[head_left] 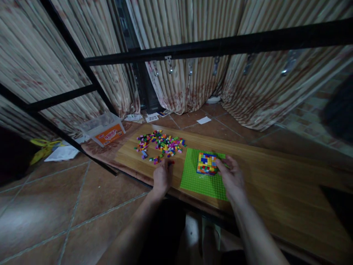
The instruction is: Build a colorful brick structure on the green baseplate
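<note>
A small block build of multicoloured toy bricks (206,164), mostly yellow on top with blue and red, sits on a green studded baseplate (190,176). My right hand (232,176) is at the build's right side, its thumb against that edge and its fingers loosely curved and apart. To the left of the baseplate, my left hand (162,177) is low over the wooden board with its fingers closed. A small red brick (171,162) shows right beside its fingertips; whatever lies between them is hidden. Loose toy bricks (165,141) in many colours are spread just beyond that hand.
A clear plastic box (103,127) with an orange label stands at the board's far left end. The wooden board (264,176) extends right, toward a dark flat object (338,209). Black metal bars (193,51) cross in front of striped curtains (187,22). Papers (204,120) lie on the tiled floor.
</note>
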The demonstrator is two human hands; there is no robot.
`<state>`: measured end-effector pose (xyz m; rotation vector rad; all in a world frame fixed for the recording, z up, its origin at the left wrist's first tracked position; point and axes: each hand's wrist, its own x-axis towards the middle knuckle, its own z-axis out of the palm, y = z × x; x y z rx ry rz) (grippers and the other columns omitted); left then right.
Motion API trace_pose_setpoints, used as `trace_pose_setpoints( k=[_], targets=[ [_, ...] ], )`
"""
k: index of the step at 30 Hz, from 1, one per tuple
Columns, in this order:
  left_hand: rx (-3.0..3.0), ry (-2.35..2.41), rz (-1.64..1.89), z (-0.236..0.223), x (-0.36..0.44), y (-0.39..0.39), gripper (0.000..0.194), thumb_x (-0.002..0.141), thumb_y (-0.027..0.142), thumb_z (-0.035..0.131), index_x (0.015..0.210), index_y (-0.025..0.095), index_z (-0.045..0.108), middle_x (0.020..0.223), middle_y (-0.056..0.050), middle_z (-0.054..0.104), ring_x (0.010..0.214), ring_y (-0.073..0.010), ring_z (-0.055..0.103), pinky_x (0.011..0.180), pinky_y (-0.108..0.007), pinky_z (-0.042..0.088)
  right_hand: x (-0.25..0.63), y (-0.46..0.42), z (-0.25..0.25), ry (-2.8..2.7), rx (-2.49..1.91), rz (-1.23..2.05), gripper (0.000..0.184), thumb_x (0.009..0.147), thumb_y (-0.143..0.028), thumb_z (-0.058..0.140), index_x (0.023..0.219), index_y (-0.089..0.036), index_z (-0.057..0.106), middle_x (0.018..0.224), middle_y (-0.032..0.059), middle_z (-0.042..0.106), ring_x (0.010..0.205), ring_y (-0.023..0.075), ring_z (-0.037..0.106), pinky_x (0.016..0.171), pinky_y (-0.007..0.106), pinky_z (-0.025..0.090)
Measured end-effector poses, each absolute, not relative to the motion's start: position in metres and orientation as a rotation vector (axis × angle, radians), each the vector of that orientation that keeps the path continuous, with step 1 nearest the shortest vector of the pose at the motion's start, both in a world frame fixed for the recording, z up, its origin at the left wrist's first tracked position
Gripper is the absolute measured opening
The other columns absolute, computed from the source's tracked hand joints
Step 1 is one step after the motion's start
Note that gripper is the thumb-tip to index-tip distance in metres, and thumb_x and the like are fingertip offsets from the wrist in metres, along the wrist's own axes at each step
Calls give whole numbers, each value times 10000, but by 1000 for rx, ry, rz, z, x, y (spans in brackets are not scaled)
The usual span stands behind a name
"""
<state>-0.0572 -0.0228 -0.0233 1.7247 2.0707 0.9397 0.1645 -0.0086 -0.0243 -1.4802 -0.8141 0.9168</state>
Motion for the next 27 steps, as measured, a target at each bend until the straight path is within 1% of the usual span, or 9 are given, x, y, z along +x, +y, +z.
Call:
trace_pose_setpoints(
  k=[4, 7, 9, 12, 15, 24, 27],
  targets=[
    [1627, 1785, 1086, -18, -38, -15, 88, 824, 206, 562, 895, 175, 604, 816, -36, 672, 724, -162, 626, 664, -258, 456, 167, -9, -23, -809, -1458, 898, 655, 634, -548, 698, 1167, -190, 573, 1206, 128, 607, 955, 235, 641, 792, 385, 523],
    [1547, 1465, 1217, -15, -22, -16, 72, 801, 188, 578, 868, 164, 590, 809, -28, 654, 749, -143, 627, 676, -235, 469, 167, -9, -22, -807, -1453, 888, 614, 627, -533, 699, 1117, -175, 606, 1153, 129, 632, 915, 236, 642, 769, 402, 525],
    [1531, 1359, 1250, -13, -13, -19, 64, 788, 172, 591, 852, 164, 598, 817, -26, 652, 780, -140, 626, 704, -234, 472, 167, -9, -20, -813, -1458, 885, 616, 626, -529, 694, 1110, -157, 613, 1131, 140, 640, 908, 244, 642, 755, 406, 526],
    [1551, 1321, 1245, -10, -4, -22, 52, 784, 153, 594, 831, 166, 613, 796, -14, 647, 771, -132, 611, 698, -227, 463, 167, -9, -20, -827, -1457, 892, 611, 632, -523, 684, 1106, -143, 616, 1111, 149, 648, 885, 243, 644, 741, 399, 524],
    [1600, 1310, 1216, -9, -1, -21, 62, 792, 145, 584, 834, 167, 623, 779, -1, 640, 757, -123, 597, 685, -219, 451, 167, -9, -21, -836, -1462, 889, 595, 638, -525, 675, 1099, -154, 622, 1087, 136, 659, 848, 230, 647, 729, 390, 522],
    [1816, 1347, 1178, -13, 3, -14, 98, 817, 137, 580, 848, 179, 662, 865, -17, 667, 811, -133, 611, 731, -238, 462, 168, -7, -27, -835, -1445, 859, 543, 640, -503, 691, 1066, -169, 650, 1029, 114, 690, 855, 239, 655, 745, 405, 523],
    [1893, 1312, 1177, -10, 3, -12, 106, 826, 139, 579, 845, 186, 673, 878, -23, 670, 822, -136, 618, 753, -245, 470, 168, -7, -27, -843, -1446, 857, 552, 640, -509, 687, 1072, -167, 649, 1033, 115, 689, 871, 245, 657, 747, 404, 524]
  ],
)
